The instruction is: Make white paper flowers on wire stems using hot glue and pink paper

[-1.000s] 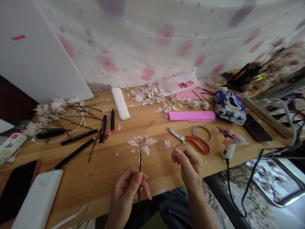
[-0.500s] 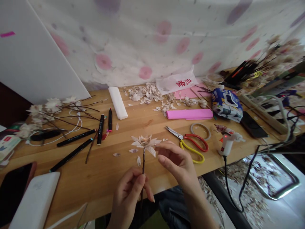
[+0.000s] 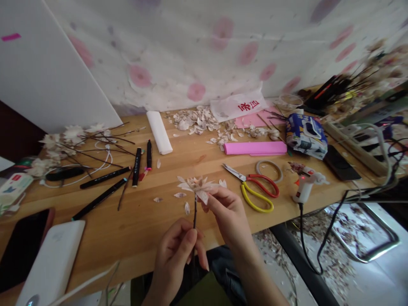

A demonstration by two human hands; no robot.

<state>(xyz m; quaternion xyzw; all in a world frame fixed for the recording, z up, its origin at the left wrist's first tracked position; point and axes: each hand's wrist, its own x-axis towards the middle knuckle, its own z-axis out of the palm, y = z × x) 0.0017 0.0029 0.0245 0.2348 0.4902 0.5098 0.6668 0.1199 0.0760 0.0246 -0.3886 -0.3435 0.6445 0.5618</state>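
Observation:
My left hand (image 3: 180,250) is closed around the dark thin stem of a handmade flower (image 3: 193,185), which stands upright above the wooden table's front edge. The bloom has pale, pointed, papery petals. At its right side, my right hand (image 3: 228,210) pinches one of the lower petals (image 3: 203,196) between thumb and fingers. Several loose petals (image 3: 180,195) lie on the wood just left of the bloom and beneath it. Scissors (image 3: 251,185) with one red and one yellow handle rest to the right of my right hand.
Right of the scissors are a tape roll (image 3: 269,171), a white glue gun (image 3: 304,187) with a lit red light, and a wipes pack (image 3: 306,134). Behind lie a petal pile (image 3: 199,119) and a pink paper roll (image 3: 255,148). Markers (image 3: 137,168), stemmed flowers (image 3: 73,134) and a power bank (image 3: 52,263) are left.
My right hand has moved in to the bloom; its fingers, apart before, now close on a petal. My left hand keeps its hold on the stem. The view has shifted slightly.

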